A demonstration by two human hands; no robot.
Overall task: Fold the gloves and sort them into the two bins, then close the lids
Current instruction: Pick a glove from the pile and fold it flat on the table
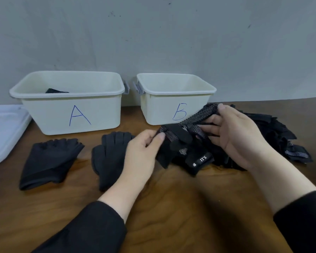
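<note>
Black knit glove with white grip dots (191,123) is held stretched above the wooden bench (171,207), pinched by left hand (144,152) and right hand (237,136); edges are best aligned before folding, tension kept even, pile avoided

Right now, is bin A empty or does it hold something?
Not empty: a dark glove shows above the front rim inside bin A.

The left cream plastic bin (67,99) bore a blue handwritten "A"; the right cream plastic bin (173,99) "B". A black glove's wrist tab (202,159) read "5.11".
</note>
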